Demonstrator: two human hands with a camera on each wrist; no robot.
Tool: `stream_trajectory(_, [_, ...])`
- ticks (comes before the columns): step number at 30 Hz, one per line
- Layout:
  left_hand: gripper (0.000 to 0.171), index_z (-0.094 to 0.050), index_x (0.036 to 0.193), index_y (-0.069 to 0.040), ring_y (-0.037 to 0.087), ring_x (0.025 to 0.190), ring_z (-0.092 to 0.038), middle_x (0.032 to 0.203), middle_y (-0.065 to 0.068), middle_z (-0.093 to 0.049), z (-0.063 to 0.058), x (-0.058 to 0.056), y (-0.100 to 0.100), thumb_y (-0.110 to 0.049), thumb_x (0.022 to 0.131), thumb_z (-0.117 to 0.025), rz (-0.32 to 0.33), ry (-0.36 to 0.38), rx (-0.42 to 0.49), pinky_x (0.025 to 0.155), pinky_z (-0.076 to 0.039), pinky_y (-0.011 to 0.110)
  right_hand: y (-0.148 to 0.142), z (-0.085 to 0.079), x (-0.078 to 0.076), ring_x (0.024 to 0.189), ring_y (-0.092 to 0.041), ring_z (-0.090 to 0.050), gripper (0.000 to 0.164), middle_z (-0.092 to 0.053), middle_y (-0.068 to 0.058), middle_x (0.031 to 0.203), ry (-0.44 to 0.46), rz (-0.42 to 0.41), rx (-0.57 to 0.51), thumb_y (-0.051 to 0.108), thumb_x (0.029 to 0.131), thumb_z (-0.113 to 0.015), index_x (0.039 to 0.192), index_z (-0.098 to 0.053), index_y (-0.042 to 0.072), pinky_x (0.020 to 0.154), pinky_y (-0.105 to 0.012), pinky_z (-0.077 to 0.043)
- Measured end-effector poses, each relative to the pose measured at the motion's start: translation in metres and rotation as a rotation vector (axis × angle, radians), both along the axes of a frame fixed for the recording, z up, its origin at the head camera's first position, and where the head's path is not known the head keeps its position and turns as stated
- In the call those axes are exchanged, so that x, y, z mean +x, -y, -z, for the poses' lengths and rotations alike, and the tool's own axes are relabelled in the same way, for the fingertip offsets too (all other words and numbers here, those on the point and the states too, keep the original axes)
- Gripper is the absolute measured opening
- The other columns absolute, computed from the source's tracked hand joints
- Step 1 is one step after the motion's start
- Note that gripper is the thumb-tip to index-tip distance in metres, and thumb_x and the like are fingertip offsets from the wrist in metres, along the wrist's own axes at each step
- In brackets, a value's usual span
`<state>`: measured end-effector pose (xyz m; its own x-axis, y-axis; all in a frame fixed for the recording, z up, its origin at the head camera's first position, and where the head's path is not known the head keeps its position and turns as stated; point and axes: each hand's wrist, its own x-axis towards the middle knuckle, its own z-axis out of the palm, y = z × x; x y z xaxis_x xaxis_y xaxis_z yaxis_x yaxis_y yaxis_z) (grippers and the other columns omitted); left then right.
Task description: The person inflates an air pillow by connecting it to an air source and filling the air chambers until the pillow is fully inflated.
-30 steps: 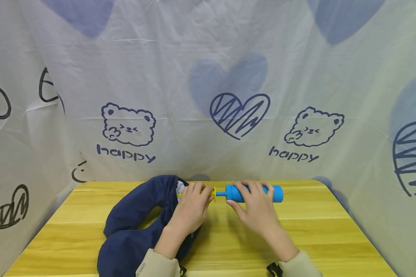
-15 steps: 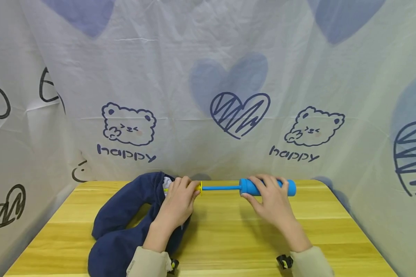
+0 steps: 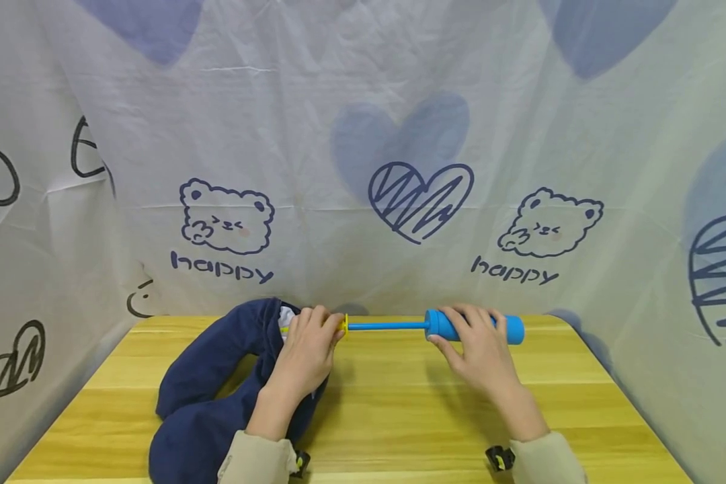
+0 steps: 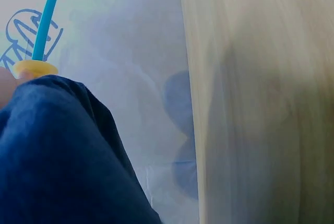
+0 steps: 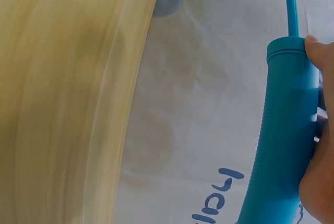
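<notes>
A navy U-shaped neck pillow lies at the left of the table, its white lining showing at an opening. At that opening my left hand grips the yellow end of a hand air pump, fingers over the top. From there a thin blue rod runs right into the pump's blue barrel. My right hand holds the barrel, thumb near its collar. In the left wrist view the pillow covers most of the left hand. The ribbed barrel shows large in the right wrist view.
The light wooden table ends just beyond the pump. Behind it hangs a pale cloth printed with hearts, bears and lettering. Dark wrist devices sit at both sleeve cuffs.
My right hand has drawn the barrel to the right, baring much more of the rod. My left hand, with the yellow end and the pillow, has shifted left.
</notes>
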<state>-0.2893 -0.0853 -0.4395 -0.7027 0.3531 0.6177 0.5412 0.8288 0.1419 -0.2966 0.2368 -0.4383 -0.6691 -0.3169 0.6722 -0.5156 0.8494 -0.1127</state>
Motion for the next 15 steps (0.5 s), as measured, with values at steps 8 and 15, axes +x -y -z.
stream_trajectory(8, [0.019,-0.067,0.121,-0.008,0.027,0.09,-0.043,0.103,0.008,-0.055,-0.002,0.002,-0.003,-0.019,0.107,-0.059,-0.004,-0.033,-0.029,0.081,-0.037,0.041,0.006,0.002,0.001,0.123,-0.039,-0.054,0.053,-0.062,-0.015,0.13,-0.011,-0.016,-0.001,0.047,0.096,-0.07,0.137,-0.065,0.013,0.106,-0.065,-0.027])
stream_trajectory(15, [0.016,-0.065,0.117,-0.011,0.026,0.089,-0.043,0.103,0.008,-0.055,-0.001,0.006,-0.016,-0.02,0.108,-0.056,0.02,-0.034,-0.057,0.08,-0.036,0.039,0.021,0.002,0.007,0.12,-0.039,-0.055,0.054,-0.062,-0.014,0.128,0.013,-0.038,0.027,0.045,0.095,-0.073,0.136,-0.066,0.01,0.104,-0.066,-0.029])
